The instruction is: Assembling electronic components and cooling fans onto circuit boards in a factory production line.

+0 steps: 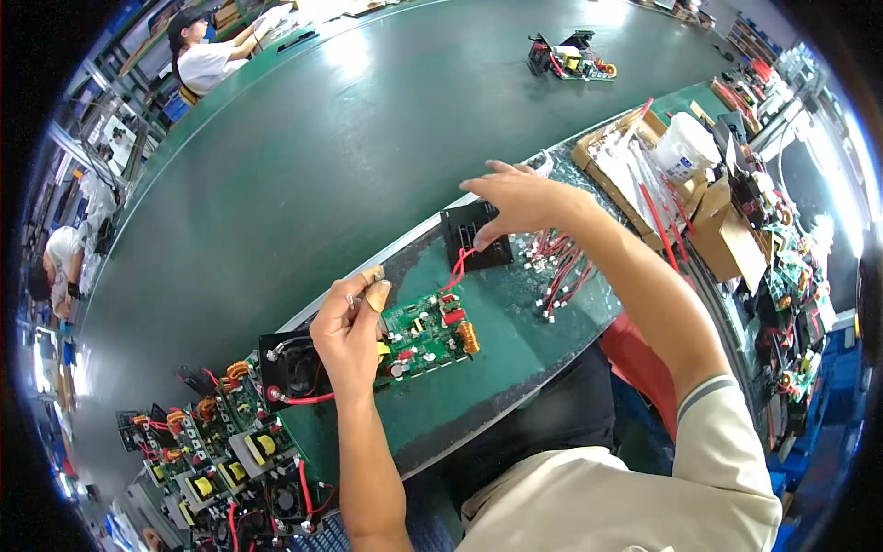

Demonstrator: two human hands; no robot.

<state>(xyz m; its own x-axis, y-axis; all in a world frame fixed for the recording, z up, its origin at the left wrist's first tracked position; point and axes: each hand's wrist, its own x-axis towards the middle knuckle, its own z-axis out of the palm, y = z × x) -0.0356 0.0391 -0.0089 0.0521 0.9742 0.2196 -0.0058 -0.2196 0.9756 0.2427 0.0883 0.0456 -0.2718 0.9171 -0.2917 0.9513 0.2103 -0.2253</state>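
Right now, in the head view, you are working at the centre of the frame on a green table (515,359) that runs beside a wide dark green conveyor belt (303,166). Your left hand (348,336) is pinching closed around something small and metallic, probably a screw, just left of a green circuit board (425,333); its thumb and forefinger are wearing tan finger cots. Your right hand (520,198) is resting with fingers spread over a black plastic part (475,237) above the board, pressing it to the table rather than gripping it. A red wire (457,267) is running from that part down to the board, so the two are already linked.

Judging by this, the wiring is done and the fastening is still ahead, since the black part is lying apart from the board.

At the lower left, a row of finished-looking boards with black fans and yellow components (230,442) is stacking up, suggesting several units are done. A pile of red-and-white leads (561,271) is lying just right of centre, and cardboard boxes (662,175) are sitting at the upper right. Another board (570,57) is riding the belt at the top, and two other people are working at the upper left and left edge.
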